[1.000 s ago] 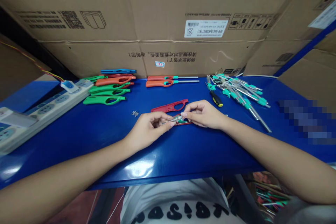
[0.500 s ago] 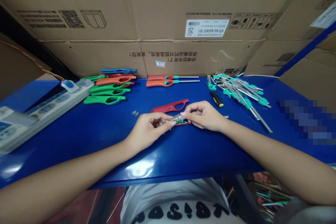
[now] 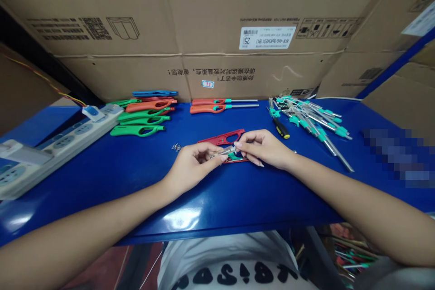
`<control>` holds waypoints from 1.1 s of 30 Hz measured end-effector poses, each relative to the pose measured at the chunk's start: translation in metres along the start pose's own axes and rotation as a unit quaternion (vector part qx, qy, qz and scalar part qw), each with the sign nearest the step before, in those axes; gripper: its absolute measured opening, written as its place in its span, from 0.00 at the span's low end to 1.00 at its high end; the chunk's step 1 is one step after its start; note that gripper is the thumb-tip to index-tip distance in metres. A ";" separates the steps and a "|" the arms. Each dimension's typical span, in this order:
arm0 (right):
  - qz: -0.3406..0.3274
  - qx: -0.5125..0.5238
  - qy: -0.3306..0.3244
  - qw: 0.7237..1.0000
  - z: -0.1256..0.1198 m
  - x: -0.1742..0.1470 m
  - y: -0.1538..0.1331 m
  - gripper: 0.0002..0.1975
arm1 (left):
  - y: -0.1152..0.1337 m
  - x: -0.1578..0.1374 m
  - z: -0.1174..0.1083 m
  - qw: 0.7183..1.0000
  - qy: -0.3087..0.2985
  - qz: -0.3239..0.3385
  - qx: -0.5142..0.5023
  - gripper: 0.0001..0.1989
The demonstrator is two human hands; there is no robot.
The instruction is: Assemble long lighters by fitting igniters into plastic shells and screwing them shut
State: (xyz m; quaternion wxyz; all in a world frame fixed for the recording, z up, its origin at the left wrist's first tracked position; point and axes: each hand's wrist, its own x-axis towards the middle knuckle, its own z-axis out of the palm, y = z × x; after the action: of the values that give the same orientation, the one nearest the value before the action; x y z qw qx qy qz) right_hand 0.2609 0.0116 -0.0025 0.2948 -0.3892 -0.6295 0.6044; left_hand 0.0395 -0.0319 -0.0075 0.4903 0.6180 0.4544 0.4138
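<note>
From my end I watch both forearms angle inward over the blue table [image 3: 210, 204], wrists low, hands nearly meeting in the middle. I see the left hand [image 3: 192, 163] turned palm-inward, its thumb laid along the near side and its fingers curled behind, gripping a small clear part [image 3: 228, 150]. The right hand [image 3: 267, 148] bends in from the other side, thumb and forefinger brought together at the clear part's right end; I cannot tell whether they pinch it or only touch it. The clear part sits between the hands, just above a red shell [image 3: 240, 161] with a green piece [image 3: 233, 157] in it. Behind the fingers I have a second red shell [image 3: 220, 137], lying flat; small screws [image 3: 176, 147] lie left of it.
</note>
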 end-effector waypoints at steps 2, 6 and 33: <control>-0.006 -0.003 0.001 1.000 -0.001 0.000 0.001 0.21 | 0.001 0.000 0.000 1.000 0.005 -0.004 0.000 0.11; -0.005 -0.012 0.002 1.000 0.001 -0.001 0.002 0.20 | 0.002 0.000 -0.001 1.000 0.011 -0.011 0.002 0.11; -0.035 -0.033 0.039 0.998 0.008 0.000 0.005 0.22 | 0.002 0.002 -0.004 1.000 0.008 0.008 0.022 0.10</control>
State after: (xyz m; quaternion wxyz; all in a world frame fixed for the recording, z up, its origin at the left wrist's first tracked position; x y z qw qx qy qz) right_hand 0.2548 0.0067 -0.0084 0.3270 -0.3994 -0.6504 0.5573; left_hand 0.0366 -0.0290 -0.0051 0.4695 0.6292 0.4621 0.4125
